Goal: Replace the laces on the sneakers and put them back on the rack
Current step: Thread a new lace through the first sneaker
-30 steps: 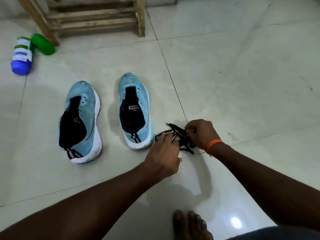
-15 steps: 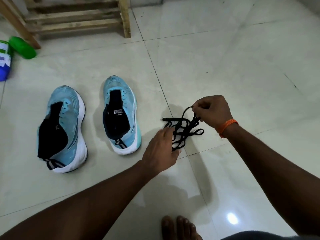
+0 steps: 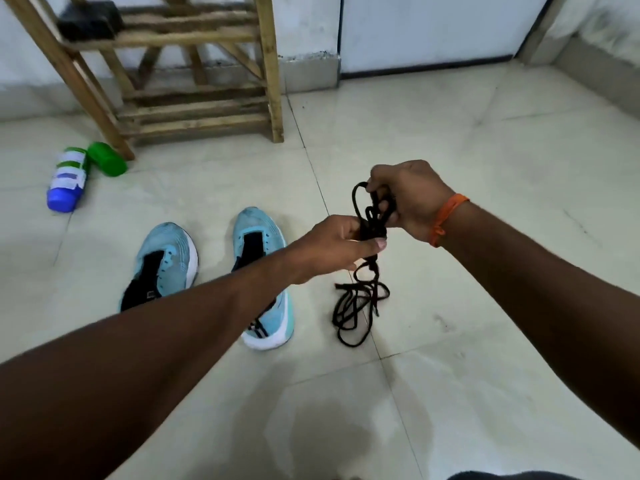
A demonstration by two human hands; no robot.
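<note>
Left hand and right hand pinch the tangled laces in curled fingers, loops dangling, perhaps touching the floor. The left arm covers part of the sneakers; rack and bottle lie beyond.

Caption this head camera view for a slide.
Left hand and right hand grip tangled black laces beside two blue sneakers.

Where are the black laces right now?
Head view, right of centre: the black laces hang tangled, gripped by the left hand and right hand, just right of the nearer sneaker.
</note>
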